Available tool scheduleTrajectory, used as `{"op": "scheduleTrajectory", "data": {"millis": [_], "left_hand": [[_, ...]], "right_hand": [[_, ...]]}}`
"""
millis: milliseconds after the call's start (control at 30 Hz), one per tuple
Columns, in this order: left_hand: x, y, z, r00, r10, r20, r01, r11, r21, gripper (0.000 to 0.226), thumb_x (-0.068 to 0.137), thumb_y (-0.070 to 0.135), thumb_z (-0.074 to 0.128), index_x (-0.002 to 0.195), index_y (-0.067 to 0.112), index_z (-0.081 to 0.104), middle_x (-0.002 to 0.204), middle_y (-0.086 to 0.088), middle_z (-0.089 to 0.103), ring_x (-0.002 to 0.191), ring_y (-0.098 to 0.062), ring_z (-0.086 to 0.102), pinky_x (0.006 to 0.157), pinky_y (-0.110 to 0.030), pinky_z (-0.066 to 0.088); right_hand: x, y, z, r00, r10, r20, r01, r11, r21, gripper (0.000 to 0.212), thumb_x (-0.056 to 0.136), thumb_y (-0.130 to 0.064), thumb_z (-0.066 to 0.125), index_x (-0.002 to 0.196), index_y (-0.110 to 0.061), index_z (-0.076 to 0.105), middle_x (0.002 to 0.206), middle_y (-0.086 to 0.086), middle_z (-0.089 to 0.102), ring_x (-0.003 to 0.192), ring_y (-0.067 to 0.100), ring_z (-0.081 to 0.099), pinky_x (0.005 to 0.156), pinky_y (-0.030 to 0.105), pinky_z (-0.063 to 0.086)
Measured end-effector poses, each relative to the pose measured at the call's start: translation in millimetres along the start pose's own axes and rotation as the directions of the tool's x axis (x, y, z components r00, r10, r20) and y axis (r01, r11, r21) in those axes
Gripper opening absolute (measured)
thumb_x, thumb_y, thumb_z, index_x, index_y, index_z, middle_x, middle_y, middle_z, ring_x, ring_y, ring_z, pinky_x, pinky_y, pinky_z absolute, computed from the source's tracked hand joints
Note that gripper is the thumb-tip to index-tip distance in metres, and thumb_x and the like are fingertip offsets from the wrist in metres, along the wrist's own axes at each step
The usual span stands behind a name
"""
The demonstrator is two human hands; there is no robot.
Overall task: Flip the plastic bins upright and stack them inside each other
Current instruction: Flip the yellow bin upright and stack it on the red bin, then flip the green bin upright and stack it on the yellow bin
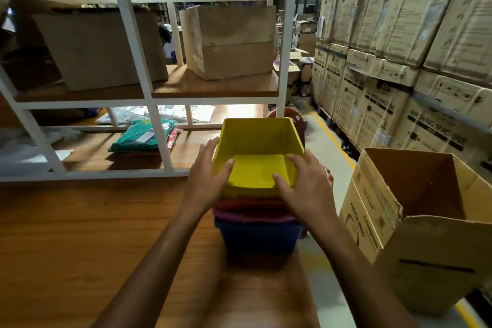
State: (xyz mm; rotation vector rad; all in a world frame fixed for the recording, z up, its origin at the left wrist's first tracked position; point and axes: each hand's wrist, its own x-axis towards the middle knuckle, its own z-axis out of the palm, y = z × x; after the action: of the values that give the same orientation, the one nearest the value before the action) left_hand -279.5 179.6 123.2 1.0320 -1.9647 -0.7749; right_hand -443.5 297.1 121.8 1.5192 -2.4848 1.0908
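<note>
A yellow plastic bin [259, 141] sits upright, nested on top of a stack at the right edge of the wooden table [80, 234]. Under it show the rims of a red bin [250, 204] and a purple bin [253, 217], with a blue bin [258, 237] at the bottom. My left hand [206, 176] grips the yellow bin's near left corner, thumb inside the rim. My right hand [303, 184] grips its near right corner, fingers over the front edge. A reddish bin [299, 118] peeks out behind the stack, mostly hidden.
An open cardboard box [426, 221] stands on the floor right of the table. White shelving [149, 104] with cardboard boxes and folded clothes [145, 137] runs behind the table. Stacked washing machine cartons [399, 61] line the aisle on the right.
</note>
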Motion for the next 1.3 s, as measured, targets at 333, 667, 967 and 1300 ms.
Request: {"op": "scheduleTrajectory", "data": {"millis": [333, 667, 967, 1300], "left_hand": [[-87.5, -35.1, -3.7, 0.972, 0.142, -0.189, -0.124, 0.987, 0.102, 0.065, 0.094, 0.025, 0.064, 0.151, 0.023, 0.034, 0.159, 0.007, 0.027, 0.150, -0.009, 0.020, 0.116, -0.013, 0.022], [-226.3, -114.1, -60.3, 0.923, -0.146, -0.355, 0.233, 0.949, 0.214, 0.062, 0.092, 0.041, 0.054, 0.147, 0.016, 0.042, 0.160, -0.005, 0.031, 0.147, -0.009, 0.027, 0.112, -0.008, 0.021], [-299.2, -169.7, -153.8, 0.804, -0.253, -0.537, 0.430, 0.873, 0.232, 0.060, 0.094, 0.030, 0.059, 0.147, 0.008, 0.041, 0.159, -0.011, 0.031, 0.146, -0.011, 0.026, 0.112, -0.007, 0.019], [-393.4, -239.8, -281.6, 0.642, -0.351, -0.682, 0.625, 0.754, 0.201, 0.060, 0.094, 0.035, 0.058, 0.148, 0.013, 0.041, 0.157, -0.007, 0.036, 0.146, -0.019, 0.032, 0.114, -0.011, 0.022]], "right_hand": [[-70.6, -1.8, 35.5, 0.937, -0.174, -0.304, 0.302, 0.841, 0.449, 0.064, 0.089, -0.033, 0.063, 0.145, -0.009, 0.043, 0.144, 0.009, 0.052, 0.135, 0.021, 0.049, 0.103, 0.047, 0.049], [-155.0, -36.7, 122.5, 0.946, -0.318, 0.060, 0.221, 0.769, 0.600, 0.071, 0.089, -0.033, 0.063, 0.149, -0.008, 0.035, 0.144, 0.008, 0.051, 0.128, 0.020, 0.054, 0.099, 0.029, 0.050], [-200.2, -125.5, 209.2, 0.777, -0.537, 0.328, 0.266, 0.753, 0.602, 0.065, 0.093, -0.040, 0.058, 0.148, -0.014, 0.038, 0.144, 0.008, 0.048, 0.129, 0.022, 0.050, 0.097, 0.047, 0.051], [-283.3, -269.3, 294.0, 0.579, -0.720, 0.383, 0.251, 0.604, 0.756, 0.052, 0.093, -0.036, 0.061, 0.140, -0.018, 0.049, 0.137, -0.007, 0.051, 0.123, 0.016, 0.056, 0.091, 0.046, 0.055]]}}
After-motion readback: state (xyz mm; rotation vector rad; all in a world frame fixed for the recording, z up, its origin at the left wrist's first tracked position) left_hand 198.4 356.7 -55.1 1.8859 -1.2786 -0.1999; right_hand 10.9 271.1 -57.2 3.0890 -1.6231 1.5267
